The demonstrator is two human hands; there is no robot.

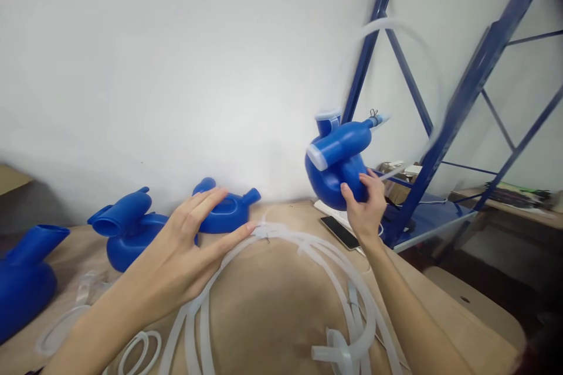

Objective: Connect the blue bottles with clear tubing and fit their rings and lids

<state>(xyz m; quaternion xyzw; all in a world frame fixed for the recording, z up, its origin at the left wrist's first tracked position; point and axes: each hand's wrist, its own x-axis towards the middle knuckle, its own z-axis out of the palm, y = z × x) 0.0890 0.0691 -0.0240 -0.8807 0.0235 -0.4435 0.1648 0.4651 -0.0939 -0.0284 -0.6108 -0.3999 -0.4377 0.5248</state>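
My right hand (368, 205) grips a blue plastic urinal bottle (328, 179) by its lower side, holding it raised above the table. That bottle has a translucent cap (329, 113) on one neck and a wire clip (373, 113) on its narrow spout. A blurred translucent hose (433, 140) loops out to its right. Fingers stretched, my left hand (185, 246) hovers over coiled translucent tubing (325, 246); whether the thumb touches it I cannot tell. Behind that hand stands another blue bottle (231, 215), partly hidden. Further left are a second blue bottle (127, 234) and a third (26, 287).
A phone (339, 232) lies on the brown-covered table (272, 299) near the wall. Blue metal shelving (461, 105) rises at the right, beside a stool (477, 304). Small clear parts (85, 287) and a thin coiled tube (141, 351) lie at the left.
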